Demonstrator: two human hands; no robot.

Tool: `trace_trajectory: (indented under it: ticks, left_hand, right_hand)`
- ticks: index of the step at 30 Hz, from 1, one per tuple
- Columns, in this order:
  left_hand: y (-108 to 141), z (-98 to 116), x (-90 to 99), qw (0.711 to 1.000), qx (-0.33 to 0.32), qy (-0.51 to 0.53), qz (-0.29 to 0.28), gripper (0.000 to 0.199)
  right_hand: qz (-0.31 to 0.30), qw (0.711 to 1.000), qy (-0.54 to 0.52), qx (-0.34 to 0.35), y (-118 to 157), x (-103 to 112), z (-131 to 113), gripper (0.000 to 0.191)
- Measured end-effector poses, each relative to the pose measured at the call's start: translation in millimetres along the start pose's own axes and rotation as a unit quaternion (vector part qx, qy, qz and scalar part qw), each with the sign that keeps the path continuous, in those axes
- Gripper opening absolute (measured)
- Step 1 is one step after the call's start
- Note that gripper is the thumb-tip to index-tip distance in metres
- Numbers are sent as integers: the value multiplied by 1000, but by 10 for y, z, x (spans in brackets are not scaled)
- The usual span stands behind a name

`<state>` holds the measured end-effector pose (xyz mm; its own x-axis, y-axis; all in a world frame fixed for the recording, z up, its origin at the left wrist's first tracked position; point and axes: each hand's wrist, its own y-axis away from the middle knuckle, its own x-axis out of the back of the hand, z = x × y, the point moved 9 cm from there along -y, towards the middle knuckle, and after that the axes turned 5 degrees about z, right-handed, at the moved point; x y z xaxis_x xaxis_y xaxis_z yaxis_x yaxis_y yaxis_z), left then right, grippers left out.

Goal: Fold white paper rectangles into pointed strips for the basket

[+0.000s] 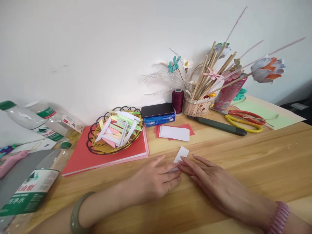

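Note:
A small strip of white paper [181, 154] lies on the wooden table in front of me, its lower part covered by my fingertips. My left hand [156, 177] reaches in from the left, fingers stretched and slightly spread, the tips touching the paper's near end. From the other side comes my right hand [209, 178], palm down with fingers extended, index and middle fingertips resting on the paper. The two hands meet over it. Whether the covered part is folded, I cannot tell. Just behind lies a stack of white paper slips [174, 133] on red slips [191, 129].
A basket [90, 143] of folded paper pieces sits on red sheets [80, 156]. Behind are a phone [158, 110] on a blue pack, a thread spool [177, 101] and a flower basket [197, 108]. A green-handled tool [219, 125] and scissors [243, 121] lie right; bottles [31, 191] left.

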<state>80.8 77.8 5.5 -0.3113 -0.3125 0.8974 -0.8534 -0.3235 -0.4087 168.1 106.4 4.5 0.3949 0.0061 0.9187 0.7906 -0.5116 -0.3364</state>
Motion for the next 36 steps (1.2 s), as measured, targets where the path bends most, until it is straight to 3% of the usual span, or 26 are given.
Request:
trace_trajectory:
  ticks: [4, 11, 16, 19, 26, 30, 36]
  left_hand:
    - [28, 170, 40, 998, -35, -47, 0, 27]
    - [19, 407, 108, 993, -31, -110, -4, 31]
    - [-42, 494, 101, 984, -44, -168, -42, 33]
    - [-61, 516, 127, 985, -47, -166, -26, 29]
    - [-55, 533, 147, 987, -31, -159, -18, 16]
    - [-29, 566, 145, 984, -21, -175, 1, 12]
    - [29, 629, 102, 982, -20, -190, 6, 17]
  right_hand:
    - [-1, 999, 27, 36, 40, -57, -19, 56]
    - [-2, 997, 77, 25, 83, -45, 152, 58]
    - [15, 995, 80, 50, 65, -16, -139, 54]
    - [-6, 996, 59, 72, 61, -57, -267, 53]
    - [20, 989, 135, 50, 67, 59, 139, 44]
    - [53, 991, 126, -5, -39, 187, 332, 34]
    - [57, 994, 34, -82, -237, 155, 301, 39]
